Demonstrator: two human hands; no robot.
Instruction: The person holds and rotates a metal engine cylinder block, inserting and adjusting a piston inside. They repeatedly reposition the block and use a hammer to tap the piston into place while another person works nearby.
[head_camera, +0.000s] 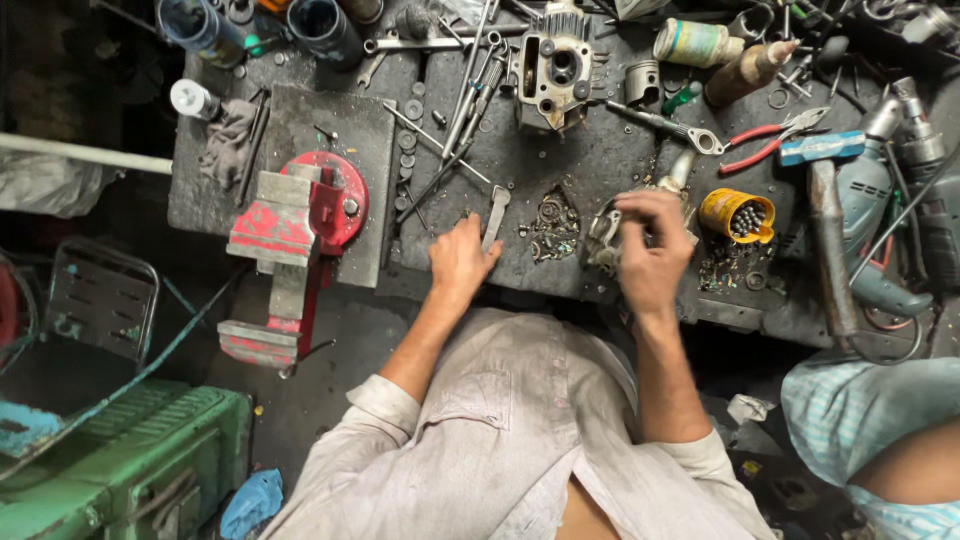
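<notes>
Down on the dark, greasy bench (600, 170), the left hand (460, 262) lies flat near the front edge, fingers loosely together, fingertips touching the lower end of a small flat metal bar (495, 215) that points away from the person. Just to its right sits a scatter of small washers and rings (552, 225). The right hand (652, 250) is over a small grey metal engine part (604, 238), fingers curled down around its top; whether they are pinching it tight or only resting on it I cannot tell, because the hand hides the contact. Just right of that hand stands a yellow cup (738, 215) full of small steel pieces. Further back, an engine cylinder head (553, 70) sits upright among loose rods and spanners, with red-handled pliers (770, 140) to the right. A hammer with a blue head (828, 200) lies along the right side beside a power drill (885, 200). At the left end, a red vise (295, 235) hangs over the bench edge. Another person's arm in a pale blue sleeve (870, 410) shows at lower right.
</notes>
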